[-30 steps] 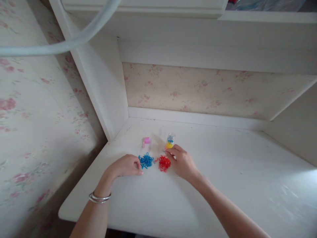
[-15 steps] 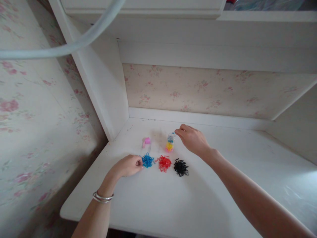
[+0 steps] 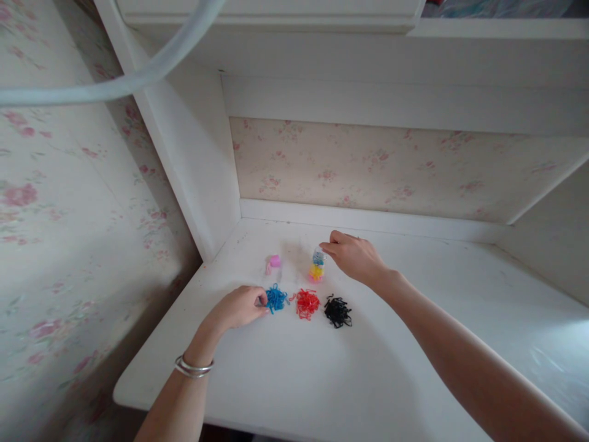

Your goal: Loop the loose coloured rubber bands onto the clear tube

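Note:
A small clear bottle (image 3: 317, 265) stands upright on the white desk, with pink, yellow and blue rubber bands layered inside. My right hand (image 3: 352, 252) is at its mouth, thumb and finger pinched together; the blue rubber band seen there earlier is now hidden by the fingertips. Curled at the left edge of a pile of blue rubber bands (image 3: 277, 298) is my left hand (image 3: 243, 305), its fingers closed, what they pinch too small to make out. To the right lie piles of red rubber bands (image 3: 307, 304) and black rubber bands (image 3: 338, 311).
A pink cap (image 3: 275, 261) with a pale pink piece beside it lies behind the blue pile. The white desk (image 3: 276, 380) runs back to a wallpapered panel, under an overhead shelf (image 3: 322, 55). A pale curved tube (image 3: 151, 73) crosses the upper left.
My right hand has moved slightly left and inward, bringing its fingertips and the blue band to the bottle's mouth. My left hand stays by the blue pile, its fingers hardly moving.

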A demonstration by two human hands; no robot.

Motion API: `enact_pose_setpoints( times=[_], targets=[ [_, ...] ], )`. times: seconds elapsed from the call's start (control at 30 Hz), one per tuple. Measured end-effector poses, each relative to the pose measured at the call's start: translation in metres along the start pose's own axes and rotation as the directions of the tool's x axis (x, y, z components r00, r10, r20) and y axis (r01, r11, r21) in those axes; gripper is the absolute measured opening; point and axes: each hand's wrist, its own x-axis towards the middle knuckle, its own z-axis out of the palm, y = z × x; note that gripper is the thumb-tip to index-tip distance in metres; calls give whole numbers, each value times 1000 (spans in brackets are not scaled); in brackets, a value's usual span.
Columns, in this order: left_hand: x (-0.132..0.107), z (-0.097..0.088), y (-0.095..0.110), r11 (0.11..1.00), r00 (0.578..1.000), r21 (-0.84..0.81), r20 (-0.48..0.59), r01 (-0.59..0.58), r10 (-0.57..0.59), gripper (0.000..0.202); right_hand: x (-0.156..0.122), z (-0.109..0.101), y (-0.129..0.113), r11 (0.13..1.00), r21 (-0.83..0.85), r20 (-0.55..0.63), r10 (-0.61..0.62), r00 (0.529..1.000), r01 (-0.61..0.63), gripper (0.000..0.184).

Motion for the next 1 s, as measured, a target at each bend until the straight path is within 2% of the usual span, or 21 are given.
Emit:
enact_pose_setpoints(
  times=[0.13, 0.3, 0.43, 0.6, 0.7, 0.8, 0.9, 1.0],
  targets=[
    [2, 2, -1, 1000, 1000, -4, -1, 1, -1, 22, -3, -2, 1, 996, 79, -40, 44, 998, -41, 33],
    [3, 1, -2, 999, 1000, -33, 1, -25, 25, 24, -22, 5, 5, 954, 287, -169, 137, 976, -84, 33],
    [4, -5, -4, 996, 999, -79, -30, -38, 35, 29, -55, 32, 10, 869, 474, -165, 248, 955, -144, 35],
    [6, -15, 2, 981, 985, -190, -171, -35, 2, 36, -103, 82, 21, 722, 625, -33, 405, 914, -298, 38],
    [8, -18, 16, 958, 970, -280, -243, -65, -5, 41, -121, 101, 24, 644, 659, 27, 498, 867, -390, 39],
    [14, -20, 38, 942, 963, -316, -267, -112, 25, 42, -128, 105, 22, 612, 683, 29, 524, 851, -400, 39],
    [27, -25, 64, 954, 954, -244, -281, -177, 105, 40, -130, 103, 18, 618, 679, 39, 509, 860, -397, 39],
    [44, -35, 89, 968, 927, -83, -316, -237, 200, 36, -132, 100, 15, 647, 659, 50, 473, 880, -385, 38]
  ],
)
